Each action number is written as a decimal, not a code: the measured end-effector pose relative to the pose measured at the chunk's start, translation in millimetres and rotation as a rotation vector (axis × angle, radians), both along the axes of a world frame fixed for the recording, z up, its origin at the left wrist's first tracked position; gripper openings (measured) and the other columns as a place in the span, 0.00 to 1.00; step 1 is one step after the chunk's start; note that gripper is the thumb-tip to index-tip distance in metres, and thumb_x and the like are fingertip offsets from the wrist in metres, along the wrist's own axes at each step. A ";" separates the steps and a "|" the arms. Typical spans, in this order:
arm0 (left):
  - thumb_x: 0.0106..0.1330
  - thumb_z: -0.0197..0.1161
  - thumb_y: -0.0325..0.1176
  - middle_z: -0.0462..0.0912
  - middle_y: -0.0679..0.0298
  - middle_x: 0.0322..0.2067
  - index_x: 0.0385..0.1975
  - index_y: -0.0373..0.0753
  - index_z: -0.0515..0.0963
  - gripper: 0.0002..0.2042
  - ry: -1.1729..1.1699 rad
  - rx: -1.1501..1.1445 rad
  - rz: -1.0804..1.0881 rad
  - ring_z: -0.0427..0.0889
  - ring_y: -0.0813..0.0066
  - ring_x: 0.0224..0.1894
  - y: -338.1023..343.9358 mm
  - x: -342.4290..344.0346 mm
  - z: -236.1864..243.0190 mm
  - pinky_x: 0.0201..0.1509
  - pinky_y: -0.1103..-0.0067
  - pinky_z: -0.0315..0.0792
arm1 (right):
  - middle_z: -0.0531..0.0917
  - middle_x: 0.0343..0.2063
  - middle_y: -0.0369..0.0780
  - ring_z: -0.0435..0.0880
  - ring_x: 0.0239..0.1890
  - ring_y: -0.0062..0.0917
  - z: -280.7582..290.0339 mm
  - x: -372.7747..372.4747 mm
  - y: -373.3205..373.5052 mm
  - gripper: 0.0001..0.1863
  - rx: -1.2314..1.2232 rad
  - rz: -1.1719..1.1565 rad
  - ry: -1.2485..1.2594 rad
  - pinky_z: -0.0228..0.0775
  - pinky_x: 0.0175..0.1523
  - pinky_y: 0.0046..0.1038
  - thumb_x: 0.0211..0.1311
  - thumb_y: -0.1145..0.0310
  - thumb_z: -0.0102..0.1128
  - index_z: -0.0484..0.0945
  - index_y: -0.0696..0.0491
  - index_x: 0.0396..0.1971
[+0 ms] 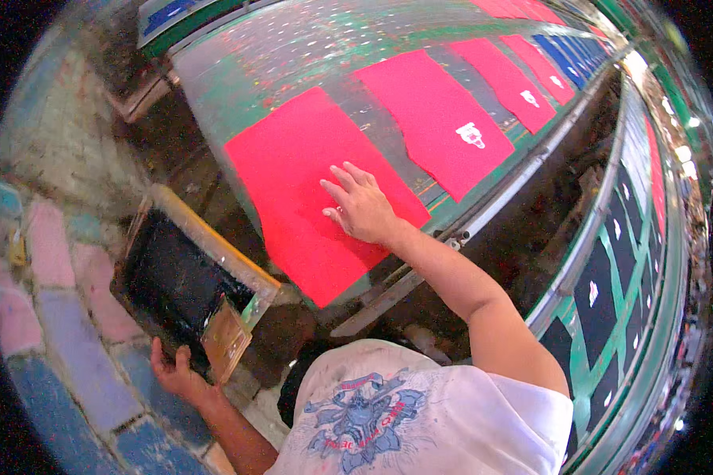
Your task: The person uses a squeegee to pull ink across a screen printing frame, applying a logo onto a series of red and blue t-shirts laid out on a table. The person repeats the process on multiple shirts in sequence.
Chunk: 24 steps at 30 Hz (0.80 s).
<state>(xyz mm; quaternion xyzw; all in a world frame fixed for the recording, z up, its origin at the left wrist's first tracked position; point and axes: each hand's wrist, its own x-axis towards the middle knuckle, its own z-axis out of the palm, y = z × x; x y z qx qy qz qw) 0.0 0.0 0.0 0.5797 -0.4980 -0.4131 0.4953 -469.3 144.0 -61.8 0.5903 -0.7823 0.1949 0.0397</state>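
My right hand (360,204) rests on a red cut fabric panel (305,150) at the near end of a long table, its fingers spread and holding nothing. Down at the left, my left hand (184,374) grips the lower edge of a screen printing frame (214,237). The frame is tilted and its inner face looks dark and wet. A flat wooden piece, like a squeegee handle (226,342), lies in the frame close to my left hand. Part of that hand's grip is hidden.
More red panels (436,111) with white prints lie along the green, paint-spotted table (253,55), with blue panels (570,55) farther off. A metal rail (515,174) edges the table. At right, another table holds black pieces (590,293). A painted brick wall (79,317) stands left.
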 end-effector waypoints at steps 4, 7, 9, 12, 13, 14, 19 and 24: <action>0.57 0.64 0.14 0.82 0.50 0.68 0.68 0.30 0.80 0.33 0.080 -0.074 0.177 0.81 0.54 0.67 75.9 48.2 -3.2 0.76 0.61 0.74 | 0.73 0.77 0.51 0.67 0.81 0.55 -26.3 -13.6 -8.4 0.36 -0.025 0.124 0.028 0.63 0.81 0.57 0.74 0.48 0.71 0.77 0.50 0.76; 0.56 0.64 0.14 0.81 0.49 0.69 0.68 0.29 0.79 0.33 0.070 -0.036 0.275 0.81 0.53 0.67 129.2 67.8 -3.3 0.75 0.62 0.74 | 0.74 0.78 0.52 0.67 0.82 0.54 -40.6 -21.1 -3.4 0.36 -0.057 0.144 -0.032 0.61 0.83 0.57 0.76 0.47 0.68 0.77 0.50 0.76; 0.56 0.64 0.13 0.80 0.49 0.69 0.68 0.30 0.79 0.33 0.107 -0.059 0.312 0.81 0.53 0.67 161.7 74.4 1.4 0.75 0.62 0.75 | 0.75 0.77 0.52 0.67 0.82 0.54 -45.1 -26.3 -3.9 0.35 -0.120 0.122 -0.110 0.60 0.83 0.57 0.77 0.47 0.67 0.78 0.51 0.75; 0.57 0.63 0.12 0.80 0.50 0.69 0.69 0.33 0.80 0.34 0.133 -0.021 0.356 0.80 0.54 0.67 176.6 78.3 3.4 0.75 0.63 0.75 | 0.81 0.72 0.52 0.73 0.78 0.52 -35.4 -49.2 -11.4 0.30 -0.288 0.002 -0.248 0.61 0.83 0.54 0.79 0.54 0.66 0.79 0.53 0.74; 0.57 0.64 0.12 0.80 0.50 0.69 0.69 0.33 0.80 0.34 0.114 -0.009 0.339 0.80 0.54 0.67 179.3 77.8 2.5 0.74 0.63 0.75 | 0.82 0.71 0.51 0.74 0.77 0.51 -26.7 -60.2 -7.6 0.29 -0.363 -0.019 -0.258 0.62 0.82 0.52 0.79 0.57 0.65 0.79 0.54 0.74; 0.57 0.65 0.13 0.80 0.50 0.69 0.69 0.34 0.80 0.34 0.104 0.016 0.339 0.80 0.55 0.67 180.6 76.0 2.4 0.74 0.63 0.75 | 0.83 0.70 0.51 0.75 0.76 0.50 -14.5 -71.7 -1.0 0.28 -0.422 -0.050 -0.276 0.63 0.82 0.51 0.80 0.59 0.65 0.79 0.54 0.73; 0.56 0.68 0.12 0.81 0.51 0.68 0.67 0.35 0.81 0.34 -0.035 0.054 0.279 0.81 0.55 0.66 170.1 51.2 -10.0 0.74 0.62 0.76 | 0.85 0.67 0.47 0.81 0.71 0.35 40.3 -64.6 61.5 0.21 -0.412 -0.047 -0.557 0.70 0.77 0.38 0.83 0.67 0.63 0.82 0.58 0.69; 0.55 0.70 0.13 0.79 0.47 0.73 0.63 0.33 0.84 0.30 0.061 -0.004 0.081 0.79 0.54 0.73 141.0 -1.7 -35.4 0.81 0.61 0.69 | 0.84 0.67 0.44 0.81 0.71 0.31 50.0 18.2 117.5 0.24 -0.099 0.178 -0.907 0.71 0.76 0.38 0.82 0.65 0.66 0.81 0.57 0.71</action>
